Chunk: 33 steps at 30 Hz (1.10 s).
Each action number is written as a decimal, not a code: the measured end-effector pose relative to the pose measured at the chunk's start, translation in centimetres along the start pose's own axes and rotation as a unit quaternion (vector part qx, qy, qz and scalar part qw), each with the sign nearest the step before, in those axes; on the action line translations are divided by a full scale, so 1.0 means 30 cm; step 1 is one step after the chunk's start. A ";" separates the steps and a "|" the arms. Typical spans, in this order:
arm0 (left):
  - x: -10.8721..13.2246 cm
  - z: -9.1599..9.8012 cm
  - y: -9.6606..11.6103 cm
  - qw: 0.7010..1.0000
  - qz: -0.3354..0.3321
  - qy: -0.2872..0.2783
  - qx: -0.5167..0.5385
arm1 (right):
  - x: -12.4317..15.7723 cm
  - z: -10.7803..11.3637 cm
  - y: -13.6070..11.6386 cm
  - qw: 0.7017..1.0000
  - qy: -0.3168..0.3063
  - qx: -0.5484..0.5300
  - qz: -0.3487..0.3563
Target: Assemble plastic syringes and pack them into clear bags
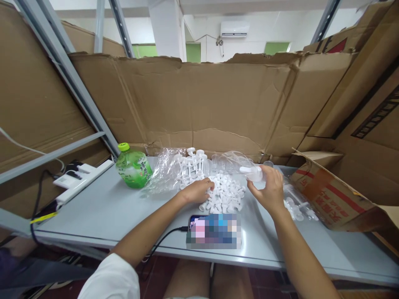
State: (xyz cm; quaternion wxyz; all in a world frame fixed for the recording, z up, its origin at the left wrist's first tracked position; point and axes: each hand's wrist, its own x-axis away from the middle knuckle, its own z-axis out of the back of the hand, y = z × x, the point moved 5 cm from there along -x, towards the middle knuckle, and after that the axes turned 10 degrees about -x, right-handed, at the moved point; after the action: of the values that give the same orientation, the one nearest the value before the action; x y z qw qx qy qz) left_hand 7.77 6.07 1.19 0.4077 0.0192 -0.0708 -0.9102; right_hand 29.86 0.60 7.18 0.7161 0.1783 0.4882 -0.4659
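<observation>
- Grey tabletop (102, 211) at the near side carries a phone (213, 231), with a cable (168, 233) reaching it from the left.
- Just beyond the phone lies the pile of small white pieces (226, 193); they look light, stiff and perhaps slippery — their broader ends seem the surest hold.
- Your left hand (197, 191) curls at the pile's left edge; I cannot tell whether its fingertips pinch a piece.
- Your right hand (272, 187), right of the pile, pinches a clear-and-white plastic piece (252, 172); probably light and thin-walled — grip its body gently.
- Beyond, long-stemmed white pieces (191, 165) stand beside a clear bag (162, 168), before the far cardboard wall (202, 99).
</observation>
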 end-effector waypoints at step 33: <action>-0.017 -0.021 -0.033 0.994 -0.012 0.100 -0.042 | 0.008 -0.026 -0.022 0.999 -0.034 0.000 0.019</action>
State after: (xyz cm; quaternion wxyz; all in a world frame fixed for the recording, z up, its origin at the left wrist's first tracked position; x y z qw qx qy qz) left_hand 7.42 7.03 0.41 0.4020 0.0940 0.0090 -0.9108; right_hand 28.92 0.71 6.75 0.7410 0.1715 0.4596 -0.4585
